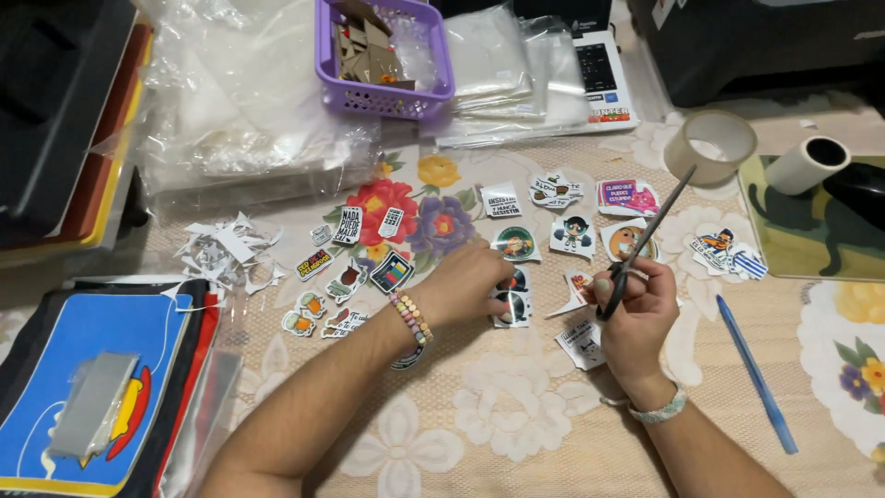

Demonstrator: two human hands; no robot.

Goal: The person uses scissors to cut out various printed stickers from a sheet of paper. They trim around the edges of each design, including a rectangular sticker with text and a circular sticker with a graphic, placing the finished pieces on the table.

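Right hand [636,304] grips slim metal scissors [645,235]; left hand [470,281] touches glossy sticker [513,307]

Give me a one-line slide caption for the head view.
Right hand holds scissors while left hand presses a sticker sheet among cut stickers on a floral tablecloth.

Left hand [470,281] fingertips on sticker sheet [513,300] – right hand [636,304] grips scissors [645,242], blades up. Cut stickers [346,267] scattered on floral surface [498,406]; blue pen [756,373] right – tape roll [710,146] beyond.
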